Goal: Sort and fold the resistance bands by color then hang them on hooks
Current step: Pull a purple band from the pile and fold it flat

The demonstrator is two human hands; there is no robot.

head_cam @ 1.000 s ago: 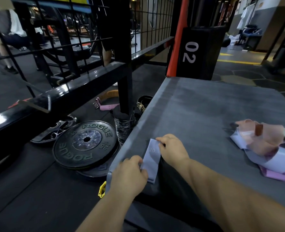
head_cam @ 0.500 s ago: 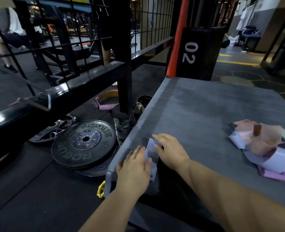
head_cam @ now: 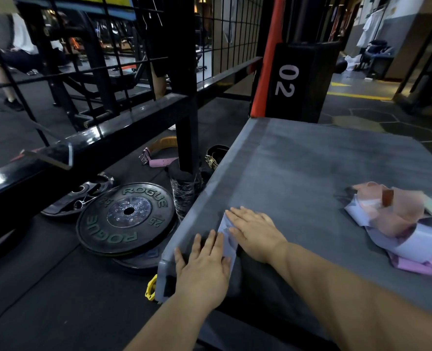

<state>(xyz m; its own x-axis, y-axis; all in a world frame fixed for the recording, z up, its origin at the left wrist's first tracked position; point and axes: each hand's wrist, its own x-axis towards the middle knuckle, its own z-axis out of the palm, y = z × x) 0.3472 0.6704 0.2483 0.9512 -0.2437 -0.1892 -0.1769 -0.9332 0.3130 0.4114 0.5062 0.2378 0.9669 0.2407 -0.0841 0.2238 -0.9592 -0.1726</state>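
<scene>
Now both the left hand (head_cam: 204, 264) and right hand (head_cam: 254, 233) lie flat, fingers straight, pressing the pale blue band (head_cam: 227, 238), seemingly folded, near the grey platform's (head_cam: 298, 173) left edge, so firm outward smoothing should set the crease.

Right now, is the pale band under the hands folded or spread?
Folded: the band is a short, creased strip pressed flat under the left hand and right hand.
</scene>
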